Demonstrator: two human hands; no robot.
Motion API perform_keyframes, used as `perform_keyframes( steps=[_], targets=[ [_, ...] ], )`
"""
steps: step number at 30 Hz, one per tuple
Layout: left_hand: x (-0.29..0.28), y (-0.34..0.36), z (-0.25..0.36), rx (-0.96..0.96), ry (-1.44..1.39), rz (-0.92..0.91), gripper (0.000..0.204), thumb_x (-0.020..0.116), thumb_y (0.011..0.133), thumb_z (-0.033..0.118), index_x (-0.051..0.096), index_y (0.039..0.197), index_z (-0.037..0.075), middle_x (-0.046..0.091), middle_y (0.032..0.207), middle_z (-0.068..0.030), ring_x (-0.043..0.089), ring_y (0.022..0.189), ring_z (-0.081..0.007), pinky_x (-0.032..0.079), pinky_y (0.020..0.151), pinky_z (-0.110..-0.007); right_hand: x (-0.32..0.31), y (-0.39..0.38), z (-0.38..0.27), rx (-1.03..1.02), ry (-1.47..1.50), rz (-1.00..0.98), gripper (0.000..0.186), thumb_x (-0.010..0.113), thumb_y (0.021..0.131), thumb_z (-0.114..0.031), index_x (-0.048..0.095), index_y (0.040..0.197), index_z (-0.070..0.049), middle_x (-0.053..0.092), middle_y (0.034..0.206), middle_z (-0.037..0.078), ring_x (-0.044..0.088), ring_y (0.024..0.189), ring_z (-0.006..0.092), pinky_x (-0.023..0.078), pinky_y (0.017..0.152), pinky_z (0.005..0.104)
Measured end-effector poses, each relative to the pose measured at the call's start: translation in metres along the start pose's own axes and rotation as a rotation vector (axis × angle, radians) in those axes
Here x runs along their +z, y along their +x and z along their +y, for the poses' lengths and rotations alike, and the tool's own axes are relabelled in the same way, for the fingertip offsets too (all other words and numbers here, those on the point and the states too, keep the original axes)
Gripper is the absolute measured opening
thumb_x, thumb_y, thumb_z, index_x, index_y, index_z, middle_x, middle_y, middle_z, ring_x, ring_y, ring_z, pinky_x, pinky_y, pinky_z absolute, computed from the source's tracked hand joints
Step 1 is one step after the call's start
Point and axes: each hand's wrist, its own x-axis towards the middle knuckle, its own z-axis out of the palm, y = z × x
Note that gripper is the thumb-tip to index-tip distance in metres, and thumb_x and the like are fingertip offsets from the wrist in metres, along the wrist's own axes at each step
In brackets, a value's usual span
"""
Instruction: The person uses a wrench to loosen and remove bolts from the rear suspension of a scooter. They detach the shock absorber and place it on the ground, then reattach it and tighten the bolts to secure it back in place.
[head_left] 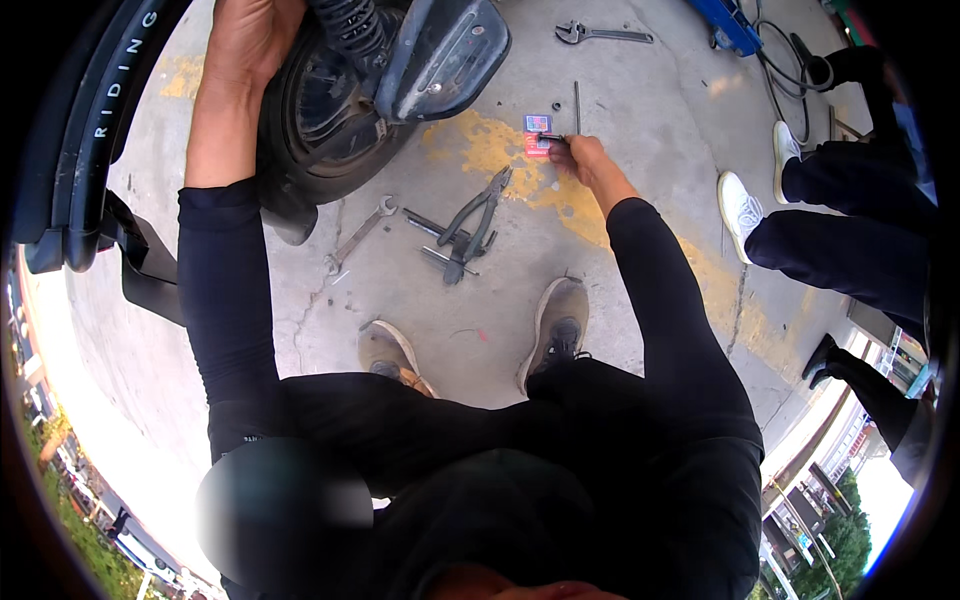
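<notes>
My right hand [583, 160] is closed around a dark-handled tool [552, 138], low over the concrete. A thin metal rod [577, 105] runs away from the same spot; whether it belongs to that tool I cannot tell. Beneath the handle lies a small red and blue packet [537, 124], partly covered, with a small dark nut-like ring [556, 106] just beyond. My left hand [250, 40] reaches up beside the black scooter wheel [325, 120]; its fingers run out at the upper edge and behind the wheel, so their grip is hidden.
Pliers [470, 215] lie across dark metal pieces [445, 240] between my shoes and the wheel. An open-ended wrench [360, 235] is left of them. An adjustable wrench [602, 35] lies farther off. Other people's white shoes [740, 212] stand at the right, near a black hose [785, 85].
</notes>
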Motion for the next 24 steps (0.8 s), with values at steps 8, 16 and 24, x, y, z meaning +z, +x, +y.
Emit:
perform_keyframes(
  steps=[8,16,24],
  targets=[
    [-0.006,0.000,0.004,0.043,0.064,0.070,0.029,0.065,0.091,0.014,0.060,0.117,0.002,0.068,0.106,-0.0079,0.063,0.101,-0.0176,0.048,0.092,-0.031,-0.002,-0.033,-0.012,-0.713,-1.275,0.452,0.021,0.053,0.090,-0.010,0.057,0.109,-0.001,0.066,0.104,0.020,0.067,0.094,0.0340,0.056,0.077,0.0427],
    [0.006,-0.002,-0.007,0.031,-0.003,0.091,0.024,0.071,0.088,0.010,0.062,0.109,0.007,0.066,0.097,0.0004,0.061,0.092,-0.0116,0.047,0.088,-0.028,0.014,-0.039,0.002,-0.946,-1.330,0.218,0.030,0.060,0.090,-0.022,0.056,0.117,-0.010,0.060,0.110,0.017,0.066,0.094,0.0350,0.055,0.078,0.0462],
    [0.004,-0.004,0.011,-0.040,-0.206,0.110,0.024,0.057,0.098,0.021,0.059,0.117,0.006,0.064,0.106,-0.0043,0.060,0.101,-0.0169,0.046,0.093,-0.034,0.031,-0.015,0.001,-1.038,-1.539,0.205,0.021,0.054,0.090,-0.010,0.057,0.110,-0.005,0.061,0.108,0.018,0.068,0.088,0.0351,0.057,0.072,0.0432]
  ],
)
